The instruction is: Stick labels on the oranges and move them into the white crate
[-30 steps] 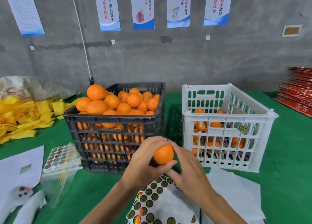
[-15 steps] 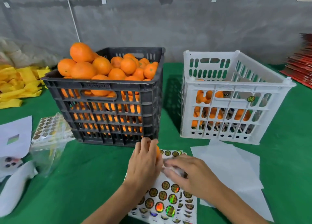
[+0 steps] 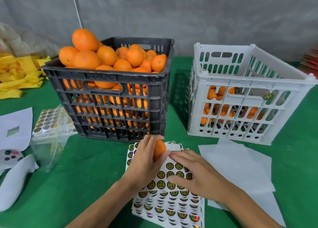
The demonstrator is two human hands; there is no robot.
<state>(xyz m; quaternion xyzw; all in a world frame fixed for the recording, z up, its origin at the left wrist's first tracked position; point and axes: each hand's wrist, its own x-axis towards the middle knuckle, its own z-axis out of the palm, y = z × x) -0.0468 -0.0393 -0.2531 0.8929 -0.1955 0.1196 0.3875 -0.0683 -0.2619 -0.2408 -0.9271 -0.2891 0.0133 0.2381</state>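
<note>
- Gripping the orange (image 3: 159,150) over the label sheet (image 3: 169,200), the left hand (image 3: 146,160) steadies it.
- Right hand (image 3: 194,174) lies flat, fingers straight, on the labels.
- Risk: a label could crease while peeling, or the fruit slip.

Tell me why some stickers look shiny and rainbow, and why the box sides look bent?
In the head view, light glints off the foil sticker sheet, strongest near the bottom edge. The wide lens bows the white crate and black crate outward. The right hand is a little blurred; the left hand grips an orange.
</note>
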